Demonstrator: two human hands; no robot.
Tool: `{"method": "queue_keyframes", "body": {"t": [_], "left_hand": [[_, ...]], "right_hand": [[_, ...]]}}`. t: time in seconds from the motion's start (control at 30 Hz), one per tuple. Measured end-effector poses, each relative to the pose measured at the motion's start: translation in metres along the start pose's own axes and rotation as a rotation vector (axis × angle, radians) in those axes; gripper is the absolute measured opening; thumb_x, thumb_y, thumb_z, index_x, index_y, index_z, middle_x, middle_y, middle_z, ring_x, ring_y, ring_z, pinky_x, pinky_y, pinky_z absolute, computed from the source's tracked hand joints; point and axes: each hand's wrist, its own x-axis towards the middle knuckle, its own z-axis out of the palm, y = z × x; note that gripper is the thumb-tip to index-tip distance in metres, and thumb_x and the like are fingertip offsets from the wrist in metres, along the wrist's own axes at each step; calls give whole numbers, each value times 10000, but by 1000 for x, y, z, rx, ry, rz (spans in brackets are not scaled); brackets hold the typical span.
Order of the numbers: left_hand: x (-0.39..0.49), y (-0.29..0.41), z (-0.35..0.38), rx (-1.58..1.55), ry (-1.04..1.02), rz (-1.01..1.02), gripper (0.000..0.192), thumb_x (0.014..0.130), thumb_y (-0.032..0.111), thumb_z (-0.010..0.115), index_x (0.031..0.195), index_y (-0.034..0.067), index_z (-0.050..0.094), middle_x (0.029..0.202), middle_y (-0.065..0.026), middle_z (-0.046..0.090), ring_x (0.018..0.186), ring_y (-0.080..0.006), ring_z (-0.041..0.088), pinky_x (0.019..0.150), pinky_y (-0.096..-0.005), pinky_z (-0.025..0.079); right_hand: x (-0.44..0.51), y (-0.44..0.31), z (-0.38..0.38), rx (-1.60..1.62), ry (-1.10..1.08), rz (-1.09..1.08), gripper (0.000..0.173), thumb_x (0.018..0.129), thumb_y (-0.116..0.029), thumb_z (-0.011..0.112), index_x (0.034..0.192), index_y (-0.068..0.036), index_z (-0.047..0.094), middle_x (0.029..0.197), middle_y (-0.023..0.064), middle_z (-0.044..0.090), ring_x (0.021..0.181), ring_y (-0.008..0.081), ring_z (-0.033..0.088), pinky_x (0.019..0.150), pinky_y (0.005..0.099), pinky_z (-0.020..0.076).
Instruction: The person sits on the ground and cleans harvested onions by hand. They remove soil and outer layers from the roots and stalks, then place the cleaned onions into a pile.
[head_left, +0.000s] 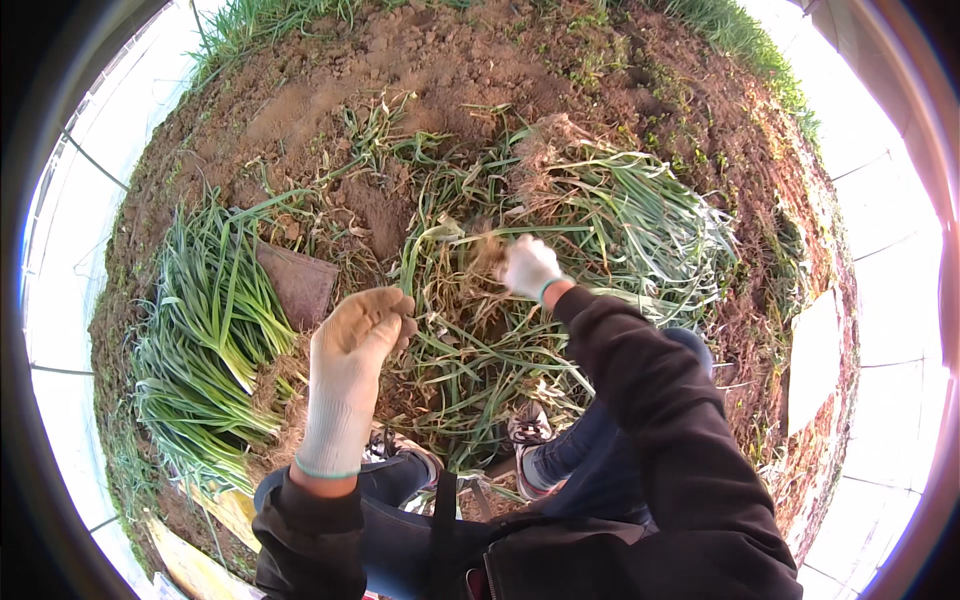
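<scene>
My left hand (367, 330), in a knitted work glove with a tan coated palm, is raised with its fingers curled and the thumb near the fingertips. A green leaf (409, 264) reaches up from beside those fingertips; whether the hand grips it I cannot tell. My right hand (531, 266), in the same kind of glove, is closed at a motion-blurred clump of brown roots (489, 253). Beyond it lies a heap of long-leaved green onion-like plants (645, 210), its roots (547, 154) towards the upper left. Loose leaves and dry stalks (480, 367) cover the ground between my hands.
On the left, a pile of tidier green plants (217, 300) lies with its roots towards me. A flat brown piece (300, 281) rests against it. Bare soil (450, 67) stretches ahead. A pale sheet (814, 364) lies far right. My shoes (531, 431) stand among the leaves.
</scene>
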Motion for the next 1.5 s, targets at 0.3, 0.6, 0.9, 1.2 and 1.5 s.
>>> {"method": "queue_keyframes", "body": {"t": [0.3, 0.6, 0.9, 1.2, 1.5], "left_hand": [[6, 0, 12, 27, -87, 102, 200, 915, 25, 552, 1099, -44, 584, 970, -67, 666, 807, -111, 624, 732, -223, 499], [13, -7, 29, 375, -84, 452, 175, 925, 30, 559, 1065, -9, 656, 976, -48, 690, 852, -102, 630, 791, -223, 501], [-4, 12, 49, 415, -98, 613, 201, 846, 31, 687, 1040, -15, 658, 903, -63, 694, 825, -103, 630, 758, -255, 510], [-6, 13, 42, 485, -3, 750, 257, 869, -4, 645, 1124, -23, 625, 895, -43, 675, 786, -85, 619, 711, -226, 509], [-17, 20, 25, 429, -74, 543, 241, 862, -59, 602, 1101, -47, 628, 920, -79, 682, 821, -101, 627, 757, -237, 510]], "right_hand": [[-118, 33, -233, 371, 394, 85, 379, 859, -404, 690, 833, -26, 690, 676, 58, 643, 539, 110, 555, 510, 294, 477], [-157, 5, -236, 1229, 797, -327, 275, 842, -201, 737, 810, 54, 638, 675, 79, 669, 560, 78, 612, 507, 208, 478], [-172, -27, -232, 1513, 761, -626, 254, 846, -167, 718, 875, 51, 591, 697, 106, 667, 550, 115, 638, 498, 231, 540], [-167, -47, -221, 735, 327, -460, 249, 776, -220, 761, 835, 7, 679, 695, 119, 670, 617, 170, 651, 602, 310, 523], [-129, 32, -240, 2103, 1019, -104, 189, 922, -85, 577, 1073, 17, 628, 834, 91, 637, 676, 155, 627, 588, 266, 538]]}}
